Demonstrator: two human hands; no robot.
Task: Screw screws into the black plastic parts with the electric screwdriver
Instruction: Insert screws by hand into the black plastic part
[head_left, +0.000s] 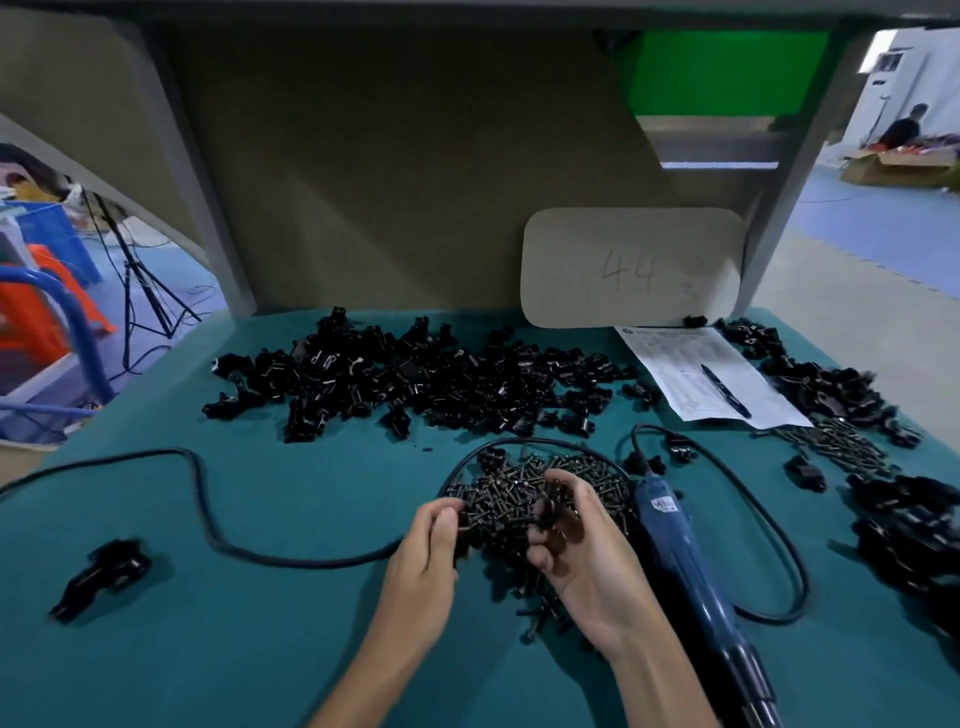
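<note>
Left hand (431, 551): fingers are curled and the thumb is closed against the forefinger at the near-left edge of the screw heap (540, 483); a screw (464, 526) appears to be pinched there.
Right hand (576, 551): fingers are curled round a small black plastic part (546, 512); it is held just above the heap.
Screw handling: judged light, rigid and slippery; best pinched on the shank just under the head, so that the tip is left free for the hole; easily lost back into the heap if dropped.
Part handling: judged light and stiff; best gripped by its sides, so that the screw hole is left uncovered and facing up.
Electric screwdriver (670, 540): laid on the teal table cover (260, 649) just beside the right hand; not held; judged the heaviest item here; best taken round the blue barrel; some drag may be added by its looped cable (208, 519).
Stock: a broad pile of black parts (415, 379) is spread farther back; a second pile (904, 525) lies at the right edge.
Far end: a pen (724, 389) rests on a printed sheet (691, 364); behind it a card (634, 267) marked 44 is propped upright.
</note>
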